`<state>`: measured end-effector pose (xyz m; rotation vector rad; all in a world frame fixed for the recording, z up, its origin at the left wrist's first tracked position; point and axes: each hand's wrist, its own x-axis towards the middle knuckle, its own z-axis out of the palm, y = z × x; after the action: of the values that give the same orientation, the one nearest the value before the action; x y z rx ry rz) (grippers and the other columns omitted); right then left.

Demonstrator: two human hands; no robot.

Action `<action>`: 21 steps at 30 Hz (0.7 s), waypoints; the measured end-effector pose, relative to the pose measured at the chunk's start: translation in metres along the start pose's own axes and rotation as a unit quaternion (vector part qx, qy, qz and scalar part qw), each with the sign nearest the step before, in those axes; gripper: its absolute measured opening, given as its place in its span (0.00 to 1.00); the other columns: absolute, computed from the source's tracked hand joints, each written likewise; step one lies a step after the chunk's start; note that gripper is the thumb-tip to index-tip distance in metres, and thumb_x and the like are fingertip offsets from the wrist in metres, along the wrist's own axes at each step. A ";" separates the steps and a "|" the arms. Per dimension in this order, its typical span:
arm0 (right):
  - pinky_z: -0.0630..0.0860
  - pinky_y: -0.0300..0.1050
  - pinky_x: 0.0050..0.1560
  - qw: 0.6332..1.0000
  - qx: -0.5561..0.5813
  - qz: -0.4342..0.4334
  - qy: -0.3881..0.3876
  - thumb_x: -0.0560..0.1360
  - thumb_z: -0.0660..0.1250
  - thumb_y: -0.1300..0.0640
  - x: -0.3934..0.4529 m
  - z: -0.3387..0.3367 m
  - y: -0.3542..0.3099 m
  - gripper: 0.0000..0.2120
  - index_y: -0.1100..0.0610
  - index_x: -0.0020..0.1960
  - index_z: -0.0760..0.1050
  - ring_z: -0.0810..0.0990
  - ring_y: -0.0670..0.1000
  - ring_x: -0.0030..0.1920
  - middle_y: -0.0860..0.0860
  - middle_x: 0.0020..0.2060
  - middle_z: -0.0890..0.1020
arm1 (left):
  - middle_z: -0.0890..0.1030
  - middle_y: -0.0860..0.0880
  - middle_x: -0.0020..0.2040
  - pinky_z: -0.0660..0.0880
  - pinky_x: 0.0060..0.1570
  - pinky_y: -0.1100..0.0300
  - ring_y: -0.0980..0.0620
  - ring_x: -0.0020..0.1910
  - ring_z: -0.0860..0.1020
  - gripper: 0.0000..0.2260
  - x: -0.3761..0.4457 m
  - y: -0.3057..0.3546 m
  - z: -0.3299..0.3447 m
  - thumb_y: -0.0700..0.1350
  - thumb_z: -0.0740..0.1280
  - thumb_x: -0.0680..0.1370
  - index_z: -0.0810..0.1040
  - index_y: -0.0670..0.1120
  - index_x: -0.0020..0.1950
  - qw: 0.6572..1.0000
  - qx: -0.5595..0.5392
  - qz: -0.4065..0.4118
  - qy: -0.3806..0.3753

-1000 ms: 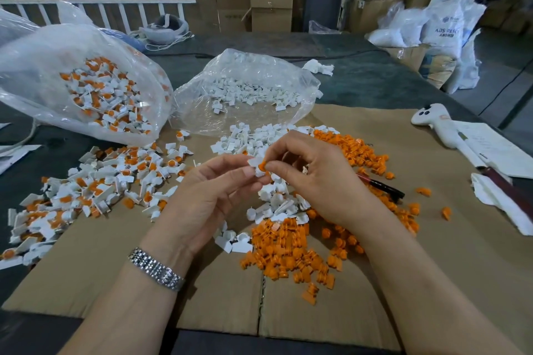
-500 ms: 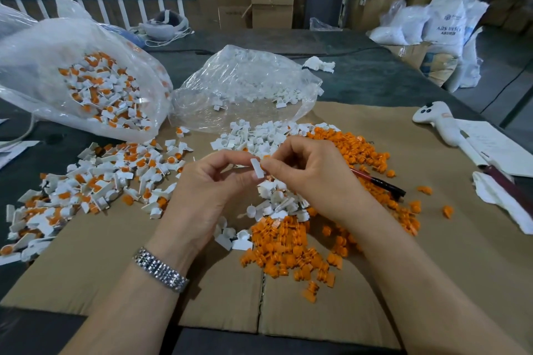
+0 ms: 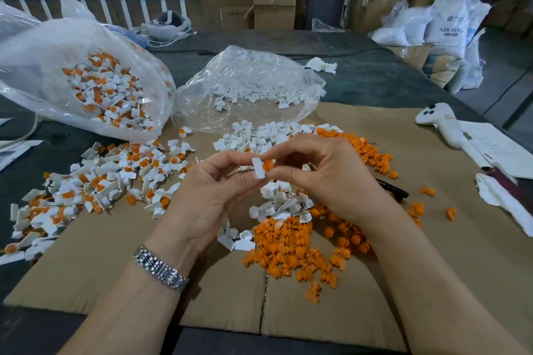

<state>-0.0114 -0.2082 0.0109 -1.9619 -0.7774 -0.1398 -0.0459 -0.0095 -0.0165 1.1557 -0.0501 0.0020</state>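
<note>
Work is somewhere in the middle, I think. My left hand [image 3: 207, 199] pinches one white clip [image 3: 257, 168] by its flat tab, above the cardboard [image 3: 115, 253] on the bench [image 3: 375, 81]. The fingers of my right hand [image 3: 326, 179] pinch an orange plug [image 3: 267, 165] that touches the clip; whether it is fully seated I cannot tell. Many joined pieces [image 3: 95, 181] lie at my left, more in the big bag [image 3: 34, 66]. Under my hands, loose white clips [image 3: 285, 202] and a large orange heap [image 3: 288, 245] wait.
</note>
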 end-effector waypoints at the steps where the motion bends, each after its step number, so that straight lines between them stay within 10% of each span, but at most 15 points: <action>1: 0.80 0.40 0.48 1.000 -0.005 -0.002 0.003 0.73 0.76 0.56 0.000 0.001 0.000 0.11 0.53 0.55 0.85 0.83 0.47 0.45 0.45 0.43 0.84 | 0.87 0.41 0.50 0.82 0.48 0.60 0.46 0.51 0.87 0.11 0.000 0.000 0.001 0.35 0.76 0.66 0.88 0.43 0.47 1.000 0.006 0.006 0.002; 21: 0.79 0.42 0.51 0.991 -0.117 -0.062 0.028 0.75 0.76 0.60 0.000 0.013 -0.004 0.10 0.56 0.56 0.84 0.81 0.45 0.46 0.47 0.45 0.82 | 0.86 0.39 0.45 0.82 0.44 0.63 0.46 0.45 0.87 0.04 0.000 0.001 0.006 0.34 0.75 0.67 0.84 0.37 0.40 0.999 0.011 -0.013 0.047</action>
<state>-0.0166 -0.1956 0.0074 -2.1183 -0.8795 -0.3735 -0.0464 -0.0146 -0.0136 1.1760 0.0474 0.0343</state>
